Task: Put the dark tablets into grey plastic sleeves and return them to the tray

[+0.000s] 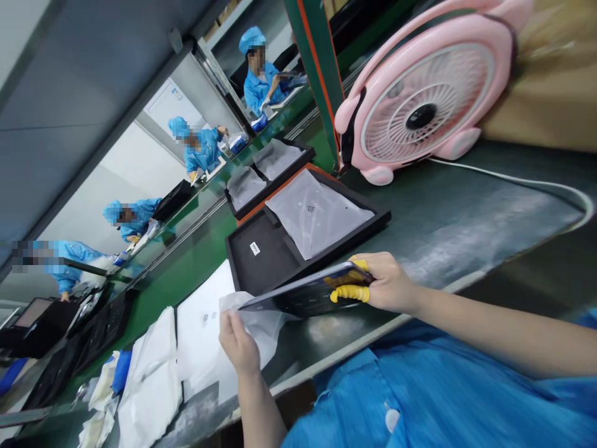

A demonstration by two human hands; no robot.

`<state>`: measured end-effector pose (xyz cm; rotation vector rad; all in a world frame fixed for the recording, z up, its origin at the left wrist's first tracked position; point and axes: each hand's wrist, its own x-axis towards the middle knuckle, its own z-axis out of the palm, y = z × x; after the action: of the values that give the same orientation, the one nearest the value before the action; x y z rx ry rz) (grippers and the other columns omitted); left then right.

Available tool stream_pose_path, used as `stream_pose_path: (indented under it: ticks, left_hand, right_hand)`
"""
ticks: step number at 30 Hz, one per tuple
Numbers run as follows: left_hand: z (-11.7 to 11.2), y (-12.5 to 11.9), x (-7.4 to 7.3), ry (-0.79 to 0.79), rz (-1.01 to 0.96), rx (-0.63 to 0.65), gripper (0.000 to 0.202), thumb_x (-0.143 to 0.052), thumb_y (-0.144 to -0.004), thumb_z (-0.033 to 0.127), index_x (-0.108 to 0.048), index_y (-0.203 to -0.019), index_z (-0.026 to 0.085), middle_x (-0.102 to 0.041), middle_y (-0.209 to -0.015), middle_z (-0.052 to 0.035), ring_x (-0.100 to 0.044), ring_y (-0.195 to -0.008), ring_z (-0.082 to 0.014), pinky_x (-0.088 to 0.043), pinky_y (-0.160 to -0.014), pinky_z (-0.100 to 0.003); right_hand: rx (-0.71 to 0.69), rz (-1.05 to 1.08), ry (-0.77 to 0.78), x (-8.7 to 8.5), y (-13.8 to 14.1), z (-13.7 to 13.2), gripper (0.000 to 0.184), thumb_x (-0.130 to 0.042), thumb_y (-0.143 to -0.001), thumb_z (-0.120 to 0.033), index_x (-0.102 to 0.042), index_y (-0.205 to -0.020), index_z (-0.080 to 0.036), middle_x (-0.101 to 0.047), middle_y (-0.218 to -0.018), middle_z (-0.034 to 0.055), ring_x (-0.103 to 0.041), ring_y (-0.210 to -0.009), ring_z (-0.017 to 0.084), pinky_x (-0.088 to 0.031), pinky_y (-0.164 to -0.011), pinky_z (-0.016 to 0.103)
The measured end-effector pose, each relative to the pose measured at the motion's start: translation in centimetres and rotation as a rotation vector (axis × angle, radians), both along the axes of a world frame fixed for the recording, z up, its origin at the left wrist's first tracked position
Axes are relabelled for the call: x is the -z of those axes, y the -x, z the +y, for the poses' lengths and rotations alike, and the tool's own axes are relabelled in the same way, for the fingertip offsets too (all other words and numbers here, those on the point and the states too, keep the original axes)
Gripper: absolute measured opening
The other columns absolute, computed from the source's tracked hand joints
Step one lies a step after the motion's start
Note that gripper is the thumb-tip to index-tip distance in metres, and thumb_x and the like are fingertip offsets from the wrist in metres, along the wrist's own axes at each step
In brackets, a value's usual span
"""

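My right hand, with yellow finger cots, grips a dark flat tablet-like device at its near end, held level above the workbench edge. My left hand pinches the open end of a white translucent bag that reaches the device's far end. Just behind the device stands a black tray with an empty foam recess and a white bagged sheet in its other half.
A pink desk fan stands at the right with its white cable trailing across the bench. A second black tray rides the green conveyor. White bags pile at the left. Several workers in blue sit along the line.
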<state>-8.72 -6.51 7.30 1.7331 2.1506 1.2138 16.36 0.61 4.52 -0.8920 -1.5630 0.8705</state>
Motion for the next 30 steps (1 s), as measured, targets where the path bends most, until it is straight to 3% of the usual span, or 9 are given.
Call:
stream_pose_path:
  ticks: [2, 5, 7, 10, 13, 17, 20, 25, 30]
  left_hand:
    - [-0.5, -1.4, 0.1, 0.004, 0.037, 0.051, 0.028, -0.046, -0.085, 0.04, -0.059, -0.079, 0.016, -0.059, -0.08, -0.0032, -0.055, -0.072, -0.0132, -0.046, -0.069, -0.029]
    - [-0.8, -4.0, 0.7, 0.014, 0.185, 0.22, 0.036, -0.039, -0.086, 0.034, -0.043, -0.054, 0.019, -0.046, -0.056, -0.0011, -0.045, -0.055, -0.0112, -0.038, -0.058, -0.025]
    - [-0.7, -5.1, 0.9, 0.01, 0.294, 0.339, 0.034, -0.032, -0.087, 0.026, -0.035, -0.054, 0.02, -0.041, -0.053, 0.0, -0.04, -0.051, -0.0106, -0.032, -0.053, -0.024]
    - [-0.3, -5.0, 0.7, -0.001, 0.399, 0.418, 0.031, -0.029, -0.087, 0.02, -0.028, -0.056, 0.02, -0.038, -0.051, 0.0014, -0.037, -0.047, -0.01, -0.028, -0.049, -0.024]
    - [-0.2, -3.3, 0.0, 0.025, 0.527, 0.398, 0.03, -0.03, -0.086, 0.02, -0.028, -0.056, 0.02, -0.039, -0.05, 0.0017, -0.038, -0.046, -0.01, -0.027, -0.049, -0.024]
    - [0.0, -2.4, -0.8, 0.109, 0.591, 0.394, 0.031, -0.03, -0.087, 0.02, -0.03, -0.055, 0.02, -0.038, -0.05, 0.0021, -0.038, -0.046, -0.0094, -0.026, -0.048, -0.023]
    - [1.3, -3.8, -1.8, 0.088, 0.579, 0.519, 0.032, -0.031, -0.085, 0.021, -0.029, -0.053, 0.02, -0.036, -0.049, 0.0019, -0.036, -0.047, -0.0092, -0.025, -0.049, -0.024]
    - [4.1, -6.4, -3.4, -0.072, 0.359, 0.488, 0.033, -0.031, -0.084, 0.024, -0.024, -0.052, 0.02, -0.032, -0.049, 0.0024, -0.032, -0.047, -0.0091, -0.026, -0.05, -0.023]
    - [3.8, -9.2, -2.8, -0.003, 0.398, 0.801, 0.031, -0.035, -0.082, 0.019, -0.029, -0.052, 0.02, -0.037, -0.05, 0.002, -0.035, -0.047, -0.0091, -0.026, -0.051, -0.023]
  right_hand:
    - [-0.063, 0.067, 0.064, 0.3, 0.6, 0.2, 0.034, -0.072, -0.054, -0.05, -0.066, -0.062, -0.018, -0.064, -0.059, 0.0024, -0.059, -0.054, 0.016, -0.047, -0.052, 0.026]
    - [-0.118, 0.233, 0.276, 0.6, 1.5, 0.5, 0.041, -0.072, -0.051, -0.053, -0.067, -0.069, -0.017, -0.067, -0.066, 0.0033, -0.063, -0.063, 0.02, -0.051, -0.059, 0.029]
    - [-0.126, 0.31, 0.384, 0.6, 2.0, 0.7, 0.045, -0.074, -0.046, -0.054, -0.066, -0.07, -0.016, -0.068, -0.069, 0.0043, -0.064, -0.067, 0.022, -0.052, -0.063, 0.031]
    - [-0.13, 0.346, 0.469, 0.3, 2.3, 0.9, 0.048, -0.077, -0.039, -0.051, -0.065, -0.068, -0.015, -0.068, -0.068, 0.0041, -0.063, -0.069, 0.024, -0.052, -0.065, 0.033]
    - [-0.054, 0.388, 0.498, 0.0, 2.2, 1.5, 0.049, -0.078, -0.036, -0.049, -0.063, -0.067, -0.014, -0.065, -0.064, 0.0029, -0.062, -0.066, 0.023, -0.051, -0.061, 0.032]
    - [0.084, 0.476, 0.513, -0.3, 2.4, 2.2, 0.045, -0.076, -0.043, -0.046, -0.062, -0.071, -0.013, -0.063, -0.063, 0.0023, -0.059, -0.061, 0.02, -0.048, -0.055, 0.03]
    - [0.05, 0.442, 0.46, -0.4, 3.5, 1.9, 0.037, -0.072, -0.048, -0.04, -0.062, -0.072, -0.013, -0.065, -0.068, 0.0032, -0.059, -0.065, 0.02, -0.048, -0.058, 0.029]
    - [0.004, 0.371, 0.412, 0.2, 5.9, 1.6, 0.024, -0.063, -0.055, -0.034, -0.058, -0.067, -0.014, -0.062, -0.064, 0.0022, -0.056, -0.065, 0.019, -0.046, -0.059, 0.029]
    - [-0.035, 0.355, 0.421, 1.2, 6.9, 1.8, 0.02, -0.057, -0.058, -0.034, -0.05, -0.056, -0.015, -0.053, -0.052, -0.0009, -0.049, -0.055, 0.015, -0.042, -0.053, 0.027]
